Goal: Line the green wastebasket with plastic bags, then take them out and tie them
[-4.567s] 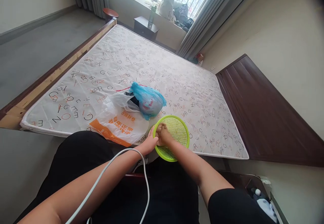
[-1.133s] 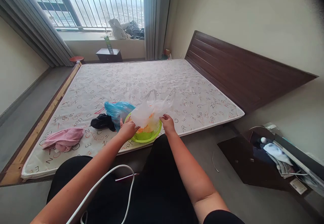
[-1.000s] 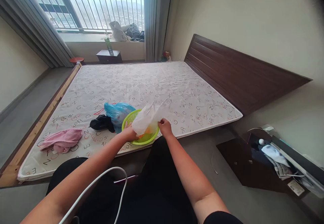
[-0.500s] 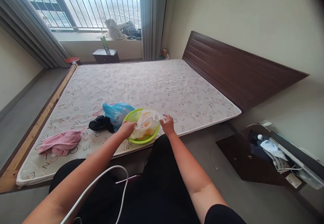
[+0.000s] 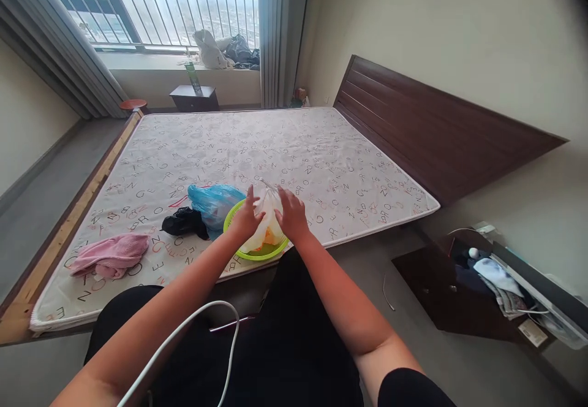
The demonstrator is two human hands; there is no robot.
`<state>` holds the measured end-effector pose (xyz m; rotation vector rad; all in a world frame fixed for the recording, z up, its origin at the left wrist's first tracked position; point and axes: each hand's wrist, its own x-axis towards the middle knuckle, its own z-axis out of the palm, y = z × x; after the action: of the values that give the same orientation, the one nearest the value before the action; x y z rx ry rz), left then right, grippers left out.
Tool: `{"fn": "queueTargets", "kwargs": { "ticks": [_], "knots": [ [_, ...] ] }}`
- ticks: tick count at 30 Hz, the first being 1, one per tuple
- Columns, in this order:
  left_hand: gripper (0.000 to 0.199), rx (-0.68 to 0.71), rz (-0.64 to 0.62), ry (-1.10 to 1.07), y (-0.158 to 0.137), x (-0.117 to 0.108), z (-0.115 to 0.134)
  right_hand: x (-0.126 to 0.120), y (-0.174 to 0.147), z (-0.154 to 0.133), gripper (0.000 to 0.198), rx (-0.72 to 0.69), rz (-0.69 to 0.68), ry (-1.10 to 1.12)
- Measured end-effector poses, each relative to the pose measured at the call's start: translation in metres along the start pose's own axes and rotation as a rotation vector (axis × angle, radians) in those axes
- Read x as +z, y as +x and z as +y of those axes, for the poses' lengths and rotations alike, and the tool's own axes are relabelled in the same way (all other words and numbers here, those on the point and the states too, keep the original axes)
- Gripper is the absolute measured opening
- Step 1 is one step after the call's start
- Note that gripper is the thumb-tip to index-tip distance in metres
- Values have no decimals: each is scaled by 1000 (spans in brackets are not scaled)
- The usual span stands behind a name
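Observation:
A translucent white plastic bag [image 5: 263,216] with orange contents stands in a lime-green plastic basket [image 5: 264,255] at the mattress edge. Its gathered top points upward between my two hands. My left hand [image 5: 247,217] is at the bag's left side, thumb and fingers spread. On the other side, my right hand [image 5: 293,214] has its fingers raised and apart beside the bag's neck; whether the fingertips touch it is unclear. Just left of the basket lie a blue plastic bag [image 5: 214,203] and a black bag or cloth [image 5: 184,222].
A pink towel [image 5: 110,255] lies on the bare mattress [image 5: 257,143]. The dark wooden headboard [image 5: 427,119] rises at right. A white cable [image 5: 172,339] loops across my lap. Clothes [image 5: 498,278] lie on a dark cabinet [image 5: 432,290] at lower right.
Both hands have let go of the white bag's spread edges and moved up beside it. The bag's top now stands gathered upright instead of lying stretched sideways.

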<state>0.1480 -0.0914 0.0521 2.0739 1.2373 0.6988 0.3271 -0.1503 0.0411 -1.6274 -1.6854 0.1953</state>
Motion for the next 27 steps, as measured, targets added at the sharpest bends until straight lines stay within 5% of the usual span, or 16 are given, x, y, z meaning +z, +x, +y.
{"fn": "queueTargets", "kwargs": {
  "ticks": [4, 9, 11, 13, 14, 17, 19, 23, 27],
  "knots": [
    [69, -9, -206, 26, 0, -39, -25, -17, 19, 45, 28, 257, 106, 240],
    [39, 11, -367, 129, -32, -118, -72, -67, -12, 91, 21, 858, 349, 572],
    [29, 50, -377, 136, -41, -140, -73, -78, -36, 79, 25, 855, 525, 512],
    [28, 113, -380, 151, -44, -151, -60, -77, -57, 46, 27, 574, 845, 356],
    [31, 140, -373, 162, -45, -151, -49, -72, -64, 25, 25, 374, 852, 316],
    [42, 222, -352, 220, -46, -132, -8, -42, -63, -36, 19, -209, 260, 373],
    [45, 287, -387, 265, -49, -112, 15, -16, -44, -58, 24, -424, -84, 368],
    [50, 318, -566, 404, -63, -84, 35, 19, 12, -44, 29, -421, -291, 205],
    [52, 264, -675, 534, -71, -96, 20, 10, 45, -1, 24, -482, -484, -73]
  ]
}}
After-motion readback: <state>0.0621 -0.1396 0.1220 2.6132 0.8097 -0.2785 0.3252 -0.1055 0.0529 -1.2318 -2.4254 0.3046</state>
